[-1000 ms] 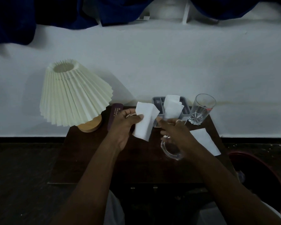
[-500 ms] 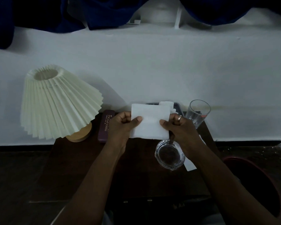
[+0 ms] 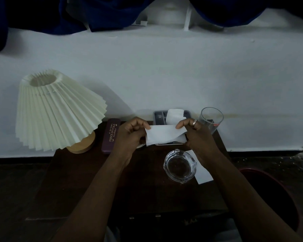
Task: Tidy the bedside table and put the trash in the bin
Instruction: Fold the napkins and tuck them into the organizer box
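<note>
You hold a white paper (image 3: 164, 135) at frame centre, stretched between both hands. Your left hand (image 3: 131, 135) pinches its left edge and your right hand (image 3: 198, 135) its right corner, fingers curled. It hangs above the table (image 3: 98, 180), not yet in the bin (image 3: 255, 171) at lower right. A second paper (image 3: 203, 175) lies by the ashtray (image 3: 179, 165), so I'd judge most of the tidying remains.

Held piece: white tissue (image 3: 164, 136), folded and creased, stretched level over the rear of the dark wooden bedside table (image 3: 94, 186). Second piece: white sheet (image 3: 203, 175), flat near the table's right edge. Dark red bin (image 3: 248, 169): on the floor, just right of the table.
</note>
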